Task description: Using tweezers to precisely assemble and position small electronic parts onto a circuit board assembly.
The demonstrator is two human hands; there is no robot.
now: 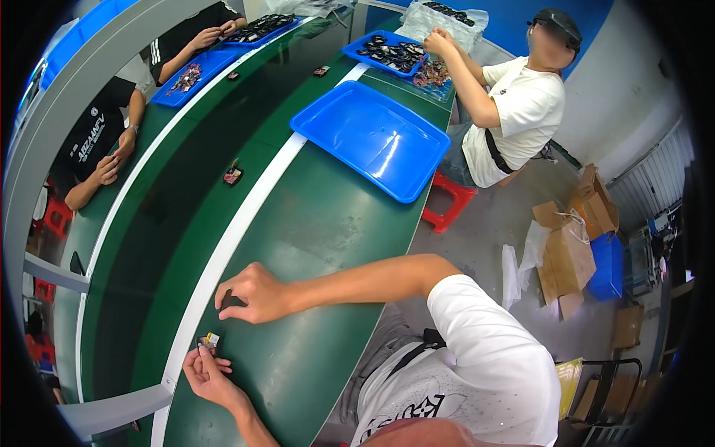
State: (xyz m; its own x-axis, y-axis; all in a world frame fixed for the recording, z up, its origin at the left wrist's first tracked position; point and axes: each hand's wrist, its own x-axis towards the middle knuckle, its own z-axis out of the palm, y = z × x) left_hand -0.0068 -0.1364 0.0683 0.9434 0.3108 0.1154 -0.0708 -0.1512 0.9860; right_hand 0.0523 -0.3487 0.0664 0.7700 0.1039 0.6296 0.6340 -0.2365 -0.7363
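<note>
My left hand (209, 375) pinches a small black electronic part with a yellow and white label (211, 340) by its lower edge, just above the green worktop (298, 350). Farther off and slightly to the right, my right hand (257, 293) is curled, thumb and forefinger closed round a small dark piece (234, 302). Its exact kind I cannot make out. The two hands are apart, both beside the white rail (237, 227) that borders the belt.
A green conveyor belt (175, 201) runs along the left, carrying small black parts with coloured wires (233, 174). A blue tray (365, 138) lies ahead. Co-workers sit across the belt and at the far right, near trays of black parts (387, 54). Cardboard boxes (562, 257) stand on the floor.
</note>
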